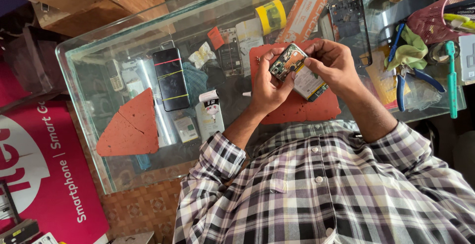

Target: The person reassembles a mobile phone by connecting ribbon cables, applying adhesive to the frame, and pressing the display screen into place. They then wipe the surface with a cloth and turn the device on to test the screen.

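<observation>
Both hands meet over a glass counter (pixel 99 51). The left hand (pixel 267 88) and right hand (pixel 332 62) each curl closed around an opened phone (pixel 297 71), its circuit board exposed, held just above a red mat (pixel 316 108). Nearby lie a black phone (pixel 170 78) banded with coloured elastics, a torn red mat piece (pixel 131 125), a yellow tape roll (pixel 271 16), blue-handled pliers (pixel 413 83) and a green toothbrush (pixel 451 78). The checked shirt (pixel 326 189) fills the foreground.

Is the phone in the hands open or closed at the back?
Open: the phone has no back cover, so its circuit board and battery show between both hands.
</observation>
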